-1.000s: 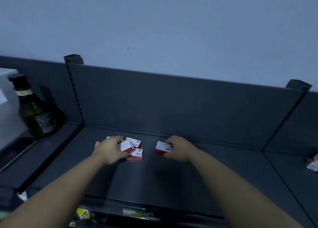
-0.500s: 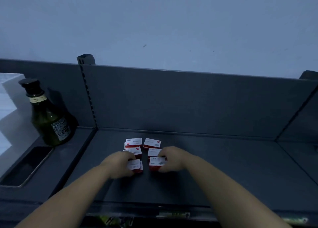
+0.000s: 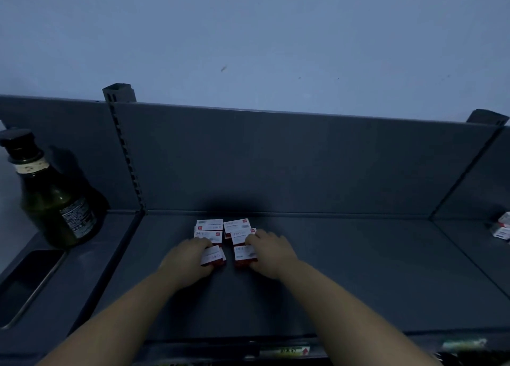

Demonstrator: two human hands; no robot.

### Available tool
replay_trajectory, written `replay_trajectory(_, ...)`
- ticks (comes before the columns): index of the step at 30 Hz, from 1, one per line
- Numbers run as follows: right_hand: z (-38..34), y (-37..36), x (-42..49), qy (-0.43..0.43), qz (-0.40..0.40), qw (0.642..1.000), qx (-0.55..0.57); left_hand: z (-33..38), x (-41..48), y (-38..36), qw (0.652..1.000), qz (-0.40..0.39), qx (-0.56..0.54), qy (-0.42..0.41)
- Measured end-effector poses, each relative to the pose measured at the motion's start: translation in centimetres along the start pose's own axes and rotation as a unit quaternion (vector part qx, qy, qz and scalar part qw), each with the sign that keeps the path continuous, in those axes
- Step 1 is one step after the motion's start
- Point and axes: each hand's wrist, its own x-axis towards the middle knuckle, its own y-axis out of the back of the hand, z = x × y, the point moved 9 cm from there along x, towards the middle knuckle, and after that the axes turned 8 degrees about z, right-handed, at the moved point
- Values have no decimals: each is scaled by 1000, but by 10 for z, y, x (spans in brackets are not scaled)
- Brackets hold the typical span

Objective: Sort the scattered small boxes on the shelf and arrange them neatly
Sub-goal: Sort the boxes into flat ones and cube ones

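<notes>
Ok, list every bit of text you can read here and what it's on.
"24/6": left middle box.
"24/6": right front box, held by the right hand.
Blurred: left front box in the left hand, remaining boxes, bottle label, shelf tag.

Red-and-white small boxes, dark-grey shelf, green bottle.

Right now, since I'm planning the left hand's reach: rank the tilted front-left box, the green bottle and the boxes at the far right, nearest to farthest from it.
1. The tilted front-left box, held by the left hand itself.
2. The green bottle, off to the left on the next shelf section.
3. The far-right boxes, at the view's right edge.
</notes>
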Motion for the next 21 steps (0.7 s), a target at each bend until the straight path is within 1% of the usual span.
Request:
replay_trajectory(4,3,-1,-3,5,-8,1000,27,0,2,5,999,17,50,-8)
replay_trajectory(8,25,2,-15,-17,-3,997,81,4,4,30,994,97,45,30)
replay_trajectory(11,49,12,-24,-49,-7,994,98,16,11,45,989,133,53,24)
replay_trajectory(14,75,30,-33,-75,3,995,68,37,27,45,990,121,74,-13)
replay_trajectory(17,101,49,-40,-99,27,994,38,65,41,40,989,85,111,-41)
replay_trajectory(21,137,64,-56,-132,34,990,37,107,51,31,990,53,124,-53)
